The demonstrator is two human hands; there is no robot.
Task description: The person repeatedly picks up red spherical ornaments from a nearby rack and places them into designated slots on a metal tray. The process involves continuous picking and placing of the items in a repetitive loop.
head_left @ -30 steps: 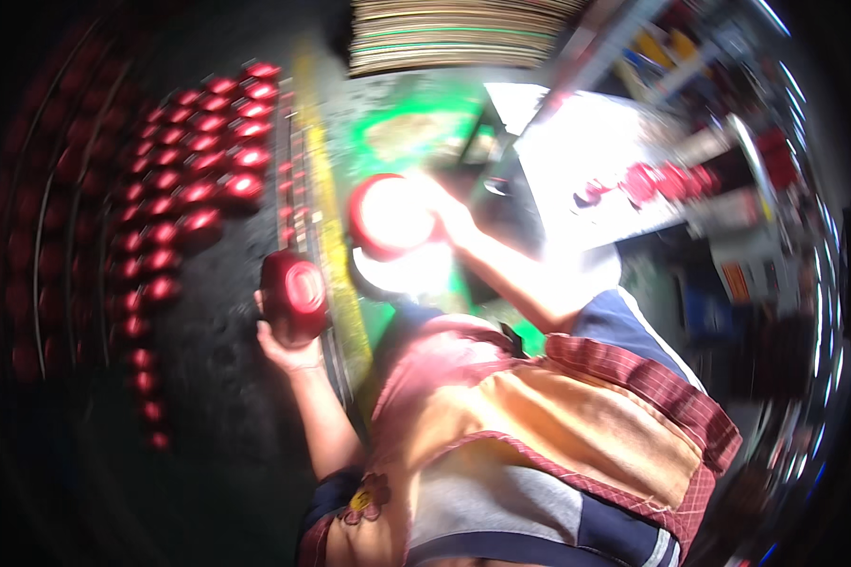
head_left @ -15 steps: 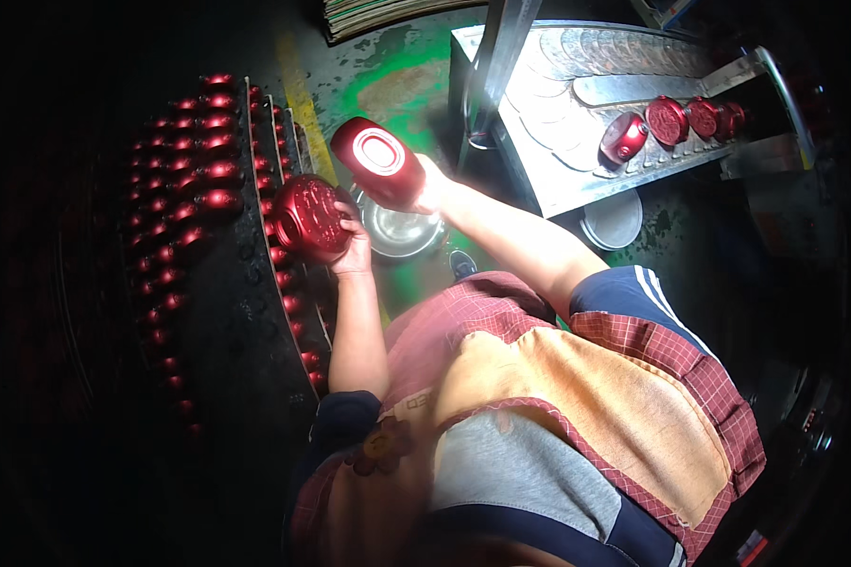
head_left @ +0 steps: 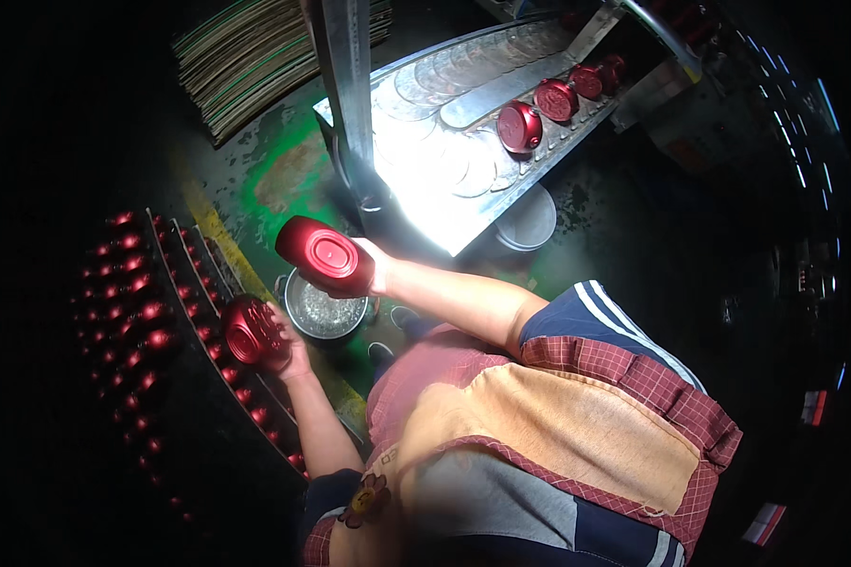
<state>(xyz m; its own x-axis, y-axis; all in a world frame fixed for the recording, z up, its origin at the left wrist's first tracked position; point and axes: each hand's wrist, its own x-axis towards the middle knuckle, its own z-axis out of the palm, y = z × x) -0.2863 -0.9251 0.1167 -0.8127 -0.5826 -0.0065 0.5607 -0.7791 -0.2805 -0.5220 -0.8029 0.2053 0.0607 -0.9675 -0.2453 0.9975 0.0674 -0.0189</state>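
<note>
Two rounded, glossy red objects are in hand, one on either side of the pot's far-left edge. The larger-looking red piece (head_left: 327,257) is over the far rim of the metal pot (head_left: 323,314), tilted, with concentric oval rings on its upward face. The right hand (head_left: 376,267) is closed around its end, on the right above the pot; most of the fingers are hidden behind the piece. The darker red piece (head_left: 248,331) is just left of the pot, also tilted. The left hand (head_left: 293,350) grips it from the pot's side, fingers curled over its edge.

The pot stands on the floor, and its interior looks bright and speckled; I cannot tell what it contains. Just right of the pot are the person's shoes (head_left: 404,317), and nearer is a checked red apron (head_left: 577,425) with tan panels.

Left of the pot, rows of small red pieces (head_left: 132,331) extend into shadow, beside long narrow rails (head_left: 182,293). Beyond the pot and to its right stands a brightly lit metal table (head_left: 411,156), with a row of red pieces (head_left: 519,128) along it and an upright metal post (head_left: 350,94) at its near-left end. A pale round bucket (head_left: 529,222) sits beneath the table's edge, right of the pot. Well beyond the pot, to its left, lies a stack of flat sheets (head_left: 255,71).
</note>
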